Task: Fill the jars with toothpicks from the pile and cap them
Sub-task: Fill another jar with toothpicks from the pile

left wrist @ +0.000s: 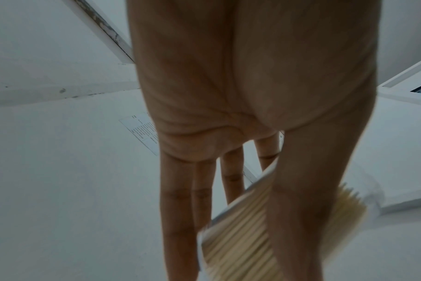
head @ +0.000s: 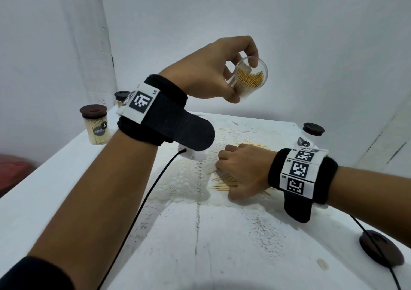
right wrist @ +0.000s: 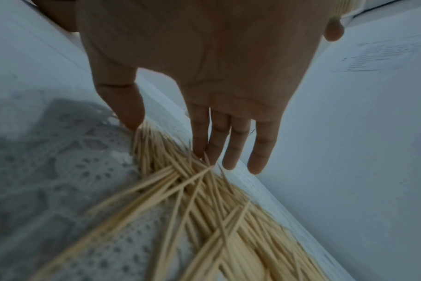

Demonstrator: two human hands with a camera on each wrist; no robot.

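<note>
My left hand (head: 242, 80) is raised above the table and grips a clear jar (head: 253, 76), tilted with its open mouth toward me and partly filled with toothpicks. In the left wrist view the thumb and fingers wrap the jar (left wrist: 236, 237). My right hand (head: 222, 174) is down on the toothpick pile (head: 224, 179) on a lace doily (head: 191, 178). In the right wrist view my right hand (right wrist: 168, 140) has straight fingers, and its thumb and fingertips touch the pile (right wrist: 204, 209). A loose dark brown lid (head: 380, 250) lies at the front right.
A capped jar full of toothpicks (head: 95, 127) stands at the table's left edge, and another capped jar (head: 121, 97) sits behind my left wrist. A third capped jar (head: 311, 134) stands far right. White walls close in behind. Black cables trail from both wrists.
</note>
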